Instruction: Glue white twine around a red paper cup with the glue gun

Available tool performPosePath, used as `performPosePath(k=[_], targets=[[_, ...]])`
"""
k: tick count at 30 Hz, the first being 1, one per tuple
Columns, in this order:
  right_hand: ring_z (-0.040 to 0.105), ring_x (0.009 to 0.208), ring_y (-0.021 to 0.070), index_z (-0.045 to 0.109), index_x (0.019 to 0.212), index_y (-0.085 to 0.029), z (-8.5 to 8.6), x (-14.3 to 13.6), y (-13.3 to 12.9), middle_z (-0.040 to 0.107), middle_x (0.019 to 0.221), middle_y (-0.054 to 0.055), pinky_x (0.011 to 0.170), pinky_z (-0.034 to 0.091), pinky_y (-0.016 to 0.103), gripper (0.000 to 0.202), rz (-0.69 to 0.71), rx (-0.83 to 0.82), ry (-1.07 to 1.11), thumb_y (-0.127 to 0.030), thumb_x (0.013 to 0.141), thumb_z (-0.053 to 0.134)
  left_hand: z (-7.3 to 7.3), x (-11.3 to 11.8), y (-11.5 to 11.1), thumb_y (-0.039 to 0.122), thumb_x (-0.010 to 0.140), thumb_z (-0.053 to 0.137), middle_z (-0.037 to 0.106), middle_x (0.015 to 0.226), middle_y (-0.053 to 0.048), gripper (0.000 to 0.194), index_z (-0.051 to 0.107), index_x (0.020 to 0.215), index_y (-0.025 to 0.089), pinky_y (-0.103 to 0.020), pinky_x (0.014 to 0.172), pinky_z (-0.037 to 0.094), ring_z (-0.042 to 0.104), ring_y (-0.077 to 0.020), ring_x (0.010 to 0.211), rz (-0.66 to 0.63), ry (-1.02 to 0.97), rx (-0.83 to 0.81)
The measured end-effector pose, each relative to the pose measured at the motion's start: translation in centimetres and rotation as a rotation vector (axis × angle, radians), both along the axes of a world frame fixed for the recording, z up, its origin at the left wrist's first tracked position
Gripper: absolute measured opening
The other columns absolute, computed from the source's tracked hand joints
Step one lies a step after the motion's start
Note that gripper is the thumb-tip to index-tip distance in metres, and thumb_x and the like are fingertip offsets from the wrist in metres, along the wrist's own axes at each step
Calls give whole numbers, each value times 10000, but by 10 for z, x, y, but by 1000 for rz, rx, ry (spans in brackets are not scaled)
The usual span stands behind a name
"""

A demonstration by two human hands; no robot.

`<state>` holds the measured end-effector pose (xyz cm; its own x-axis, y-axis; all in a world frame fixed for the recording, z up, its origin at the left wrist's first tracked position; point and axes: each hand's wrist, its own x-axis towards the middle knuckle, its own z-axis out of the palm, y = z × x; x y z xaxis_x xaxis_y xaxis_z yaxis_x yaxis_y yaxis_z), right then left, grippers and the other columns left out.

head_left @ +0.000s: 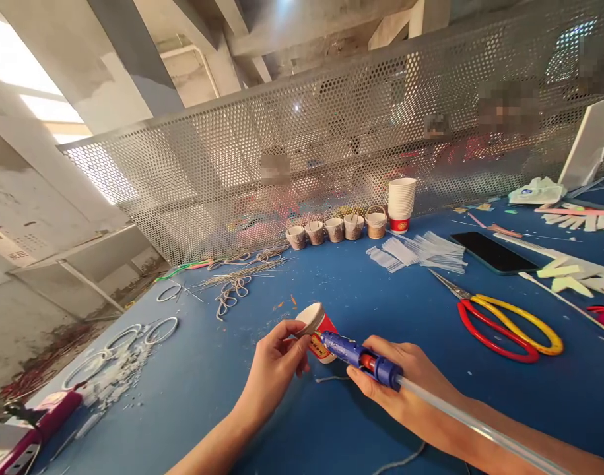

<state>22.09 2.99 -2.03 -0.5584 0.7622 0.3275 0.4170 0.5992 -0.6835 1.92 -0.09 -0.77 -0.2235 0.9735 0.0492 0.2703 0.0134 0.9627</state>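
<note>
My left hand (280, 353) pinches a red-and-white paper cup (326, 324) near its rim, with a strand of grey-brown cord (309, 328) by the fingertips. The cup is tilted, its mouth toward the upper left. Wrapped around a blue hot glue gun (345, 348), my right hand (398, 369) keeps the nozzle at the cup's side, close to my left fingertips. A long clear glue stick (460, 414) runs out of the gun's back. Whether the nozzle touches the cup I cannot tell. A loose cord end (334, 379) lies on the table below the cup.
Several small cord-wrapped cups (335, 229) with handles stand in a row beside a stack of paper cups (401, 201). Scissors (504, 326), a phone (494, 252) and white strips (420, 252) lie right. White rings (162, 330), cords (230, 295) and a power strip (44, 422) lie left.
</note>
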Motion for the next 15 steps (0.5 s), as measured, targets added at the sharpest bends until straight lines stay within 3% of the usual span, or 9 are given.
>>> performPosePath(k=[6, 15], targets=[[462, 465, 114, 400, 673, -234, -1, 2, 0, 533, 555, -35, 494, 338, 220, 258, -18, 5, 18, -367, 887, 455, -5, -3, 2, 368, 752, 633, 547, 468, 53, 216, 612, 820, 164, -209, 468, 406, 489, -101, 442, 4, -7, 3], [452, 447, 107, 413, 692, -224, -4, 2, 1, 515, 548, -44, 478, 316, 221, 246, -13, 124, 11, -354, 898, 453, 0, 1, 0, 349, 762, 609, 545, 480, 59, 192, 606, 809, 163, -213, 487, 394, 487, -98, 449, 13, 16, 4]])
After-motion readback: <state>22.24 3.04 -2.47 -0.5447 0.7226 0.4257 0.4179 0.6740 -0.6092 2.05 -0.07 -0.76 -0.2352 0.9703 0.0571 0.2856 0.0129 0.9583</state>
